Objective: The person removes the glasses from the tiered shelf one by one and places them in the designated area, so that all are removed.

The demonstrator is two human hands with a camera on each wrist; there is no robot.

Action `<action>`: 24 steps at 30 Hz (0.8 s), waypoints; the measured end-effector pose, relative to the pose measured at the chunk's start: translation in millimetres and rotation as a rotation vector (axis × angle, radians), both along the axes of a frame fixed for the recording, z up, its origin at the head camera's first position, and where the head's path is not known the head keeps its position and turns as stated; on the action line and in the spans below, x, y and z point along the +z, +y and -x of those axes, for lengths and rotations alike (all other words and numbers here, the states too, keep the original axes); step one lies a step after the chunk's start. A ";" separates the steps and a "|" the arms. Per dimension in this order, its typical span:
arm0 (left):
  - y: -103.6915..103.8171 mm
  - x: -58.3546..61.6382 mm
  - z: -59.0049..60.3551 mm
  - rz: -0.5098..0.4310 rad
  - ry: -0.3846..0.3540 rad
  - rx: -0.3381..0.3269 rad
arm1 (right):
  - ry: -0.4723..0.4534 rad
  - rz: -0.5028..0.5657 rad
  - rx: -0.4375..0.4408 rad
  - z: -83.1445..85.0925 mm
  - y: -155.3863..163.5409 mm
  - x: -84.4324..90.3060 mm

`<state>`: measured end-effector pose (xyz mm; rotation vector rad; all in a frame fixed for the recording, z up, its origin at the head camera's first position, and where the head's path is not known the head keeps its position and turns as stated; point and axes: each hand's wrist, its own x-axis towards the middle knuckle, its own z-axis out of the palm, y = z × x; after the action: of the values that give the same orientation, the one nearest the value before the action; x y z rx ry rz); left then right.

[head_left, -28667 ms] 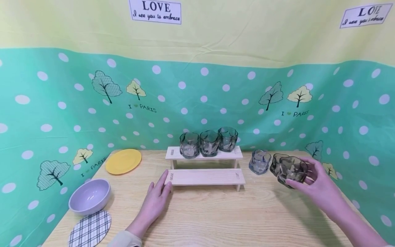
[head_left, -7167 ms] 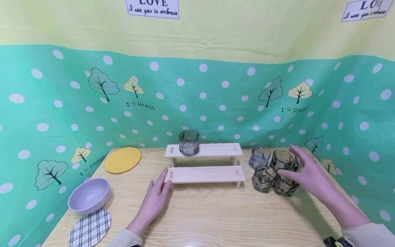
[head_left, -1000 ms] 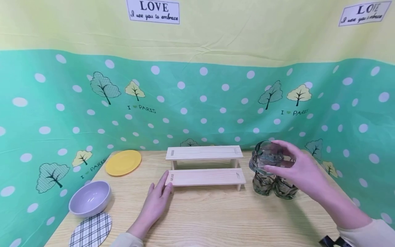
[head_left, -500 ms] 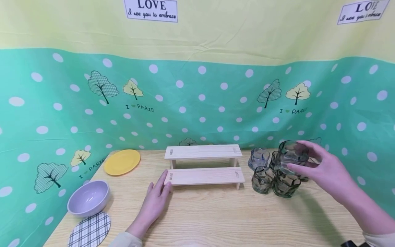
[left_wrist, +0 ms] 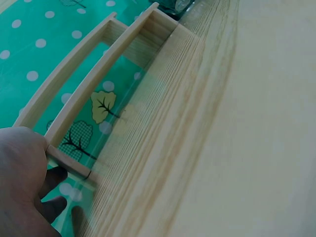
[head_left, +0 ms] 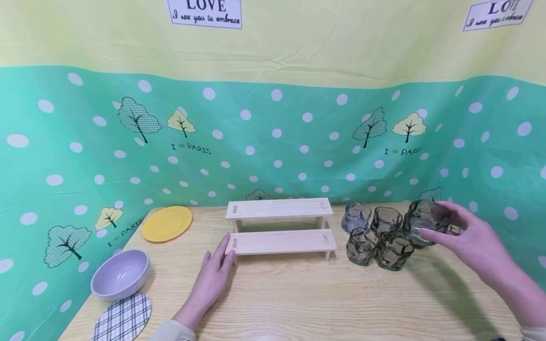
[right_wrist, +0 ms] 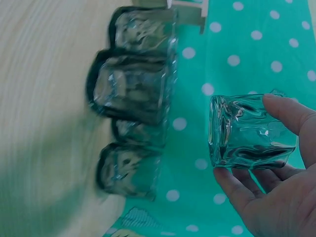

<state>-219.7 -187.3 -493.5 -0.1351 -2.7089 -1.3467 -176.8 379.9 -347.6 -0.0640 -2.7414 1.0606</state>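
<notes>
My right hand [head_left: 473, 237] holds a clear grey faceted glass tumbler [right_wrist: 252, 131] between thumb and fingers. In the right wrist view it hangs apart from the other tumblers, tipped sideways in that view. Left of it in the head view stand a bluish tumbler [head_left: 357, 218] and several grey ones, among them a front tumbler [head_left: 361, 247] and a back tumbler [head_left: 386, 220]. At the left end of the lower tier [head_left: 281, 242] of a pale wooden two-tier stand, my left hand [head_left: 211, 277] touches the wood with fairly straight fingers. The upper tier [head_left: 279, 208] is bare.
On the left side of the wooden table [head_left: 281, 298] lie a yellow plate [head_left: 167, 224], a lilac bowl [head_left: 121, 274] and a checked round mat [head_left: 123, 317]. A green dotted cloth [head_left: 273, 132] hangs behind and at both sides.
Three tumblers on the upper tier became one, then none. During the last second my right hand carried its tumbler rightward across the group to its right side. My left hand stayed at the stand.
</notes>
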 end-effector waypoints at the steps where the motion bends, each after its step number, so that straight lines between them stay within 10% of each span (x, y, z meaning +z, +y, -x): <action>1: 0.0 0.2 0.2 0.000 0.001 -0.001 | -0.002 0.004 -0.007 -0.5 3.0 -2.4; 24: 0.5 -0.5 1.4 -0.010 0.000 -0.006 | -0.156 -0.026 -0.075 -13.2 43.1 -56.3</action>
<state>-221.1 -186.9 -494.0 -0.1424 -2.7040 -1.3616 -163.6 423.0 -403.9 -0.2544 -2.8642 1.0411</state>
